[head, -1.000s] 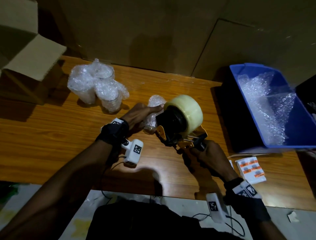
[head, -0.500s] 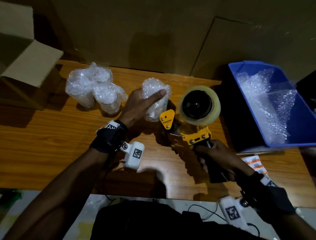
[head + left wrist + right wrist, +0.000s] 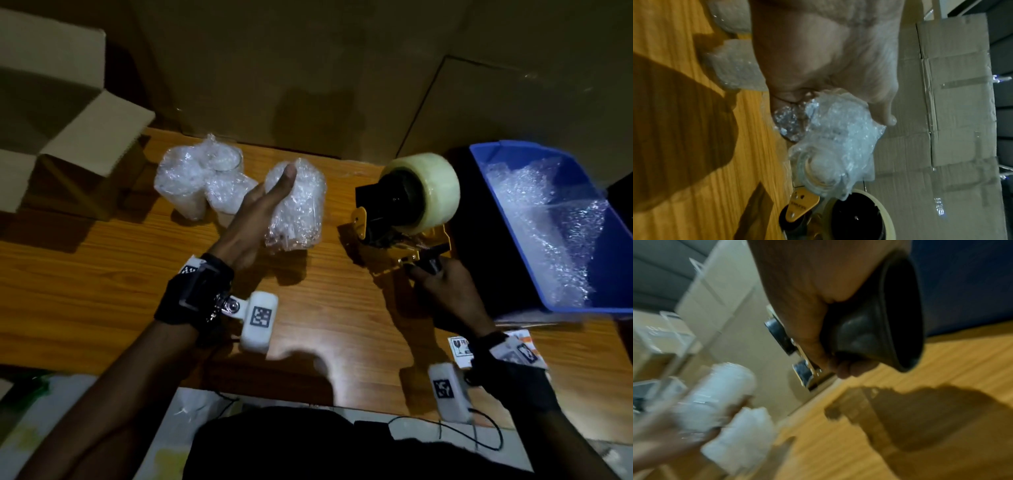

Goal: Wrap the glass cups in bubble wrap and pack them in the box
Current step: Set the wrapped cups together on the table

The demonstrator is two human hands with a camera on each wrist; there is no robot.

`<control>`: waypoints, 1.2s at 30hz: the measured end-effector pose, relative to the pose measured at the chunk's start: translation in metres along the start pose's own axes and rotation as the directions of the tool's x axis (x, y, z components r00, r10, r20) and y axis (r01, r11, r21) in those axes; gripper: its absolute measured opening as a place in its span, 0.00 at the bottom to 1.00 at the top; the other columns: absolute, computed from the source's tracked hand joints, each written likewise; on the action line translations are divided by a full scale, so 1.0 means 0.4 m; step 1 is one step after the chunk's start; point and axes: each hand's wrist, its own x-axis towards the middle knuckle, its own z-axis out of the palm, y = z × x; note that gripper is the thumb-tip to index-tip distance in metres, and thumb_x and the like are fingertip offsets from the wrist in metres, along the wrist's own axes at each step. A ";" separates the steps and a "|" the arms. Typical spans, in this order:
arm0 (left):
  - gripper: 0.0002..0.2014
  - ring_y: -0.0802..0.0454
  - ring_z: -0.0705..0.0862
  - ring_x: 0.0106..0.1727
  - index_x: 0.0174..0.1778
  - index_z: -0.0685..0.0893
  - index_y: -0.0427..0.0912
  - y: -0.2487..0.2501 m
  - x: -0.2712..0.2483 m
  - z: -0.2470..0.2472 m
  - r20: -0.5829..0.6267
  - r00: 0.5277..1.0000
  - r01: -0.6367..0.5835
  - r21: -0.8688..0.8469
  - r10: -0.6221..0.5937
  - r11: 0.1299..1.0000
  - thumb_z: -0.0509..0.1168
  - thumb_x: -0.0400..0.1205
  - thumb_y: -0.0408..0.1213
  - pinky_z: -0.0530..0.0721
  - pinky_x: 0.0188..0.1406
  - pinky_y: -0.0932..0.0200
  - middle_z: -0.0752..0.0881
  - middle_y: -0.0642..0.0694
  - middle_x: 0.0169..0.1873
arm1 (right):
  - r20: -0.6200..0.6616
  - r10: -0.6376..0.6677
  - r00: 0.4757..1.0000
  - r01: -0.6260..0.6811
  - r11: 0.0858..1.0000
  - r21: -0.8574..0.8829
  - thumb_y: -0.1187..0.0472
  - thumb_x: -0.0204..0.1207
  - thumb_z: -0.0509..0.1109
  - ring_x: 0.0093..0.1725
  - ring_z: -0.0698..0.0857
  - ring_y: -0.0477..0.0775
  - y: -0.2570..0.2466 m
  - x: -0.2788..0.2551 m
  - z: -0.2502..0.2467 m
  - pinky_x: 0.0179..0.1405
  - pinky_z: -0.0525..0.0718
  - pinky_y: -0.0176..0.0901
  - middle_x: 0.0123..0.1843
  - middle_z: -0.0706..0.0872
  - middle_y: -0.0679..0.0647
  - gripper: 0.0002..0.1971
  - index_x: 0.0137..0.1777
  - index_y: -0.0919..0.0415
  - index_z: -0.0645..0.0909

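Wrapped cup (image 3: 298, 205) now held above the table (image 3: 85, 274) in the left hand (image 3: 253, 219), fingers curled round it; right hand (image 3: 445, 287), clenched on the tape dispenser (image 3: 407, 209), has pulled it away, so taping looks finished and boxing comes next

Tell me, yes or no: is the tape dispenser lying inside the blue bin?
No: the tape dispenser is over the wooden table, gripped by the right hand, beside the blue bin.
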 end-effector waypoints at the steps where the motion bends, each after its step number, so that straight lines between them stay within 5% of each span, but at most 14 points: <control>1: 0.31 0.41 0.90 0.59 0.71 0.79 0.43 -0.009 -0.011 0.000 -0.004 1.000 0.006 -0.019 -0.006 1.000 0.68 0.78 0.61 0.88 0.60 0.39 0.91 0.42 0.58 | -0.033 -0.001 0.999 0.001 1.000 -0.014 0.51 0.78 0.74 0.34 0.84 0.68 0.002 0.014 0.010 0.35 0.83 0.61 0.32 0.85 0.65 0.16 0.40 0.65 0.81; 3: 0.35 0.41 0.90 0.60 0.73 0.78 0.43 -0.033 -0.022 -0.004 -0.027 0.999 0.019 -0.037 -0.020 0.999 0.73 0.75 0.60 0.87 0.62 0.36 0.90 0.42 0.60 | -0.082 -0.025 0.996 0.024 0.999 -0.021 0.52 0.78 0.73 0.31 0.79 0.64 0.000 0.039 0.031 0.31 0.75 0.53 0.29 0.80 0.62 0.18 0.37 0.68 0.78; 6: 0.33 0.43 0.90 0.60 0.73 0.78 0.44 -0.064 -0.037 0.004 -0.047 0.999 0.007 -0.012 -0.008 1.000 0.76 0.75 0.54 0.87 0.60 0.38 0.91 0.45 0.59 | -0.132 -0.029 0.991 0.032 0.999 0.022 0.56 0.76 0.72 0.29 0.73 0.55 -0.010 0.070 0.066 0.30 0.67 0.46 0.26 0.74 0.51 0.16 0.30 0.57 0.72; 9: 0.28 0.44 0.90 0.60 0.69 0.82 0.44 -0.083 -0.047 0.024 -0.062 0.998 -0.023 0.031 0.025 0.999 0.77 0.73 0.48 0.88 0.60 0.42 0.91 0.46 0.57 | -0.190 -0.014 0.982 0.037 0.993 0.116 0.57 0.75 0.71 0.29 0.77 0.50 -0.029 0.097 0.100 0.29 0.72 0.44 0.27 0.78 0.45 0.13 0.30 0.53 0.74; 15: 0.32 0.53 0.89 0.60 0.66 0.80 0.50 -0.108 -0.032 0.061 -0.154 0.981 -0.097 0.150 0.120 0.984 0.82 0.66 0.48 0.89 0.61 0.45 0.89 0.49 0.59 | -0.222 0.009 0.975 0.029 0.986 0.167 0.54 0.76 0.67 0.37 0.85 0.54 -0.052 0.175 0.127 0.35 0.78 0.45 0.36 0.88 0.48 0.10 0.38 0.56 0.85; 20: 0.26 0.62 0.88 0.55 0.63 0.79 0.54 -0.130 -0.018 0.085 -0.211 0.960 -0.141 0.211 0.186 0.967 0.82 0.72 0.40 0.89 0.53 0.58 0.87 0.51 0.59 | -0.185 0.016 0.983 -0.006 0.998 0.056 0.51 0.78 0.68 0.47 0.86 0.66 -0.034 0.254 0.133 0.43 0.79 0.49 0.47 0.90 0.62 0.14 0.46 0.63 0.87; 27: 0.36 0.70 0.82 0.55 0.69 0.72 0.53 -0.179 0.004 0.089 -0.226 0.942 -0.173 0.313 0.250 0.934 0.84 0.69 0.35 0.84 0.45 0.72 0.80 0.60 0.59 | -0.141 0.008 0.990 -0.011 1.000 -0.022 0.44 0.73 0.69 0.50 0.88 0.65 -0.021 0.289 0.138 0.49 0.87 0.55 0.48 0.91 0.59 0.16 0.47 0.57 0.88; 30: 0.38 0.68 0.80 0.58 0.70 0.72 0.52 -0.208 0.012 0.080 -0.247 0.931 -0.172 0.356 0.270 0.918 0.85 0.67 0.37 0.82 0.46 0.73 0.79 0.61 0.59 | -0.129 -0.006 0.992 -0.005 0.996 -0.086 0.45 0.75 0.72 0.50 0.87 0.63 -0.019 0.273 0.116 0.44 0.80 0.47 0.50 0.90 0.58 0.16 0.53 0.58 0.86; 33: 0.39 0.65 0.83 0.56 0.72 0.72 0.51 -0.224 0.008 0.086 -0.260 0.933 -0.153 0.339 0.248 0.928 0.85 0.68 0.37 0.83 0.40 0.72 0.79 0.55 0.61 | -0.254 -0.224 0.941 0.140 0.940 -0.311 0.49 0.78 0.71 0.53 0.85 0.66 -0.024 0.229 0.088 0.43 0.75 0.46 0.54 0.87 0.63 0.18 0.58 0.64 0.81; 36: 0.38 0.64 0.87 0.52 0.73 0.68 0.53 -0.231 0.001 0.102 -0.244 0.948 -0.165 0.166 0.202 0.972 0.81 0.72 0.29 0.88 0.35 0.65 0.77 0.50 0.62 | -0.258 -0.563 0.786 0.421 0.791 -0.444 0.56 0.79 0.69 0.56 0.81 0.63 -0.064 0.170 0.098 0.49 0.72 0.41 0.57 0.84 0.63 0.15 0.60 0.65 0.81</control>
